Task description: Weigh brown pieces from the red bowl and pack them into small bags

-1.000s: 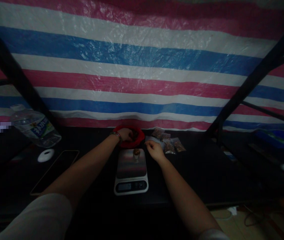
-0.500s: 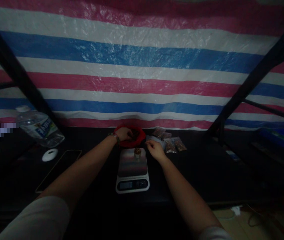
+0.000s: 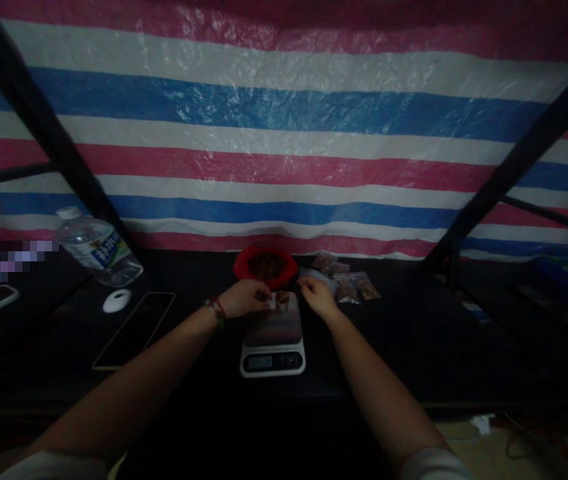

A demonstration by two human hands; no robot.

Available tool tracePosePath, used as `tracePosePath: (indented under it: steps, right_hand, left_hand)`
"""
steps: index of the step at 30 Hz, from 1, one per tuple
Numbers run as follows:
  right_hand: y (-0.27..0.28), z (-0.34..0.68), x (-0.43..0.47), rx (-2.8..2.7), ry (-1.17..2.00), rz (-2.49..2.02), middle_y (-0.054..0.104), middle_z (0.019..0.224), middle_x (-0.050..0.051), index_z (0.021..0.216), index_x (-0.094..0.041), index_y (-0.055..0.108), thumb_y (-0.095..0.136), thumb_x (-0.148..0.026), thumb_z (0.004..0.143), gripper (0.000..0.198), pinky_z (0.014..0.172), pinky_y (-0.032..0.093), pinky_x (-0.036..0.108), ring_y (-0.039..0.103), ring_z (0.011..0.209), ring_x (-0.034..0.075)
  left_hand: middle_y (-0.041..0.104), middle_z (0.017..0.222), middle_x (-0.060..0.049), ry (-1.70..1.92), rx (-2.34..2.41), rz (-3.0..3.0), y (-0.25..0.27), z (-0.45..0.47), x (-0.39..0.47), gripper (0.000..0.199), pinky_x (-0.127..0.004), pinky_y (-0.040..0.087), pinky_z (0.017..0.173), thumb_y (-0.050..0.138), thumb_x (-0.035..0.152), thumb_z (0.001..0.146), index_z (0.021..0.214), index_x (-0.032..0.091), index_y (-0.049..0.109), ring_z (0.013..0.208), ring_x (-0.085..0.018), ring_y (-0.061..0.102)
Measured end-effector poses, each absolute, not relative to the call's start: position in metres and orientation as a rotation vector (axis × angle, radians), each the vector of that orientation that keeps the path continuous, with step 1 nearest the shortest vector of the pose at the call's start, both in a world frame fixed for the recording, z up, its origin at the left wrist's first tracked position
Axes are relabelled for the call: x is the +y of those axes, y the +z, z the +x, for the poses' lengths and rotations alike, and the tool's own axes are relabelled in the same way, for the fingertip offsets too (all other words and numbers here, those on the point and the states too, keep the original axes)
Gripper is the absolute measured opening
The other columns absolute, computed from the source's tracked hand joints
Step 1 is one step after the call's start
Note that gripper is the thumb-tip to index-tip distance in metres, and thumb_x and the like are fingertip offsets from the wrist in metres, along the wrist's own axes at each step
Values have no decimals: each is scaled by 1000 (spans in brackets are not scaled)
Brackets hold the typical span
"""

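Note:
My left hand (image 3: 247, 298), with a beaded bracelet at the wrist, is over the upper left of a white kitchen scale (image 3: 273, 363). Its fingers are pinched together beside a small cup (image 3: 283, 304) that stands on the scale's plate and holds brown bits. Whatever the pinch holds is too dark to make out. Behind the scale sits a red bowl (image 3: 239, 270) of dark brown pieces. To the right of the scale, my right hand (image 3: 318, 297) is curled with thumb and fingertips together, near the small bags; its contents, if any, cannot be seen.
Several small clear bags (image 3: 348, 289) of brown bits lie at the back right. On the left are a plastic bottle (image 3: 101, 250), a white mouse (image 3: 117, 301) and a dark phone (image 3: 137, 330). Black metal posts (image 3: 499, 177) and a striped sheet (image 3: 284, 160) bound the table.
My left hand has come out of the red bowl and moved toward me, over the scale beside the cup. The view has shifted slightly; my right hand stays beside the scale.

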State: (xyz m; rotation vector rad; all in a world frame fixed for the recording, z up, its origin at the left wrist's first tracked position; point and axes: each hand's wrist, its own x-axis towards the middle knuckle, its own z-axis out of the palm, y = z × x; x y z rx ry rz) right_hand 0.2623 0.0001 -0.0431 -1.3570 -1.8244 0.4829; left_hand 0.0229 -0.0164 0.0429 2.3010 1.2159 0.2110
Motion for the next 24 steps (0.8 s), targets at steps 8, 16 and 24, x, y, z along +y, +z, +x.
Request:
tracePosePath:
  steps: [8, 16, 24]
  right_hand:
    - [-43, 265, 0, -1823, 471, -1366, 71, 91, 3, 92, -22, 69, 47, -23, 83, 25, 76, 50, 31, 65, 83, 18]
    - [-42, 264, 1, -1844, 466, -1373, 71, 91, 4, 92, -20, 69, 46, -23, 84, 25, 76, 49, 30, 64, 82, 18]
    - [-43, 265, 1, -1829, 466, -1381, 71, 92, 4, 92, -20, 70, 47, -24, 84, 25, 76, 49, 31, 64, 82, 18]
  left_hand:
    - [70, 89, -3, 186, 1211, 2477, 33, 29, -35, 23, -23, 43, 71, 62, 34, 77, 96, 23, 71, 83, -18, 62]
    - [68, 107, -4, 362, 1272, 2417, 27, 26, -42, 32, -24, 45, 80, 61, 27, 77, 109, 22, 65, 94, -19, 62]
    - [68, 112, -3, 422, 1249, 2382, 29, 10, -34, 33, -24, 46, 87, 48, 19, 84, 113, 20, 63, 100, -17, 62]
